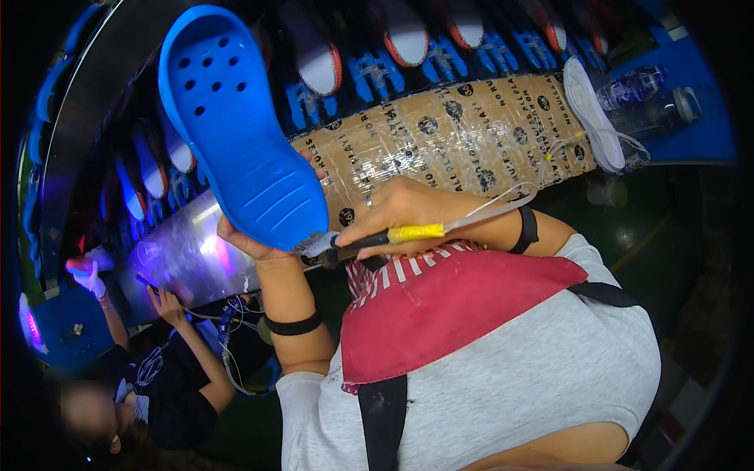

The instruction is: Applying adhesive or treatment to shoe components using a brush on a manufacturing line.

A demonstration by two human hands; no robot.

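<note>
A blue foam shoe sole point(236, 133) with several round holes in its far end is held up at the left centre. My left hand point(255, 245) grips it from below by its near end, with fingertips showing along its right edge. In my right hand point(400, 210) is a glue brush point(377, 239) with a dark handle, yellow tape and a pale tube running from it. The brush's bristles touch the sole's near rim. Part of my left hand is hidden behind the sole.
A cardboard-covered bench point(440, 133) lies beyond my hands, with a white sole point(593, 114) and plastic bottles point(640, 86) at its right end. Behind it, shoe uppers point(318, 71) sit on a line of blue holders point(377, 78). At lower left a co-worker point(181, 385) works alongside.
</note>
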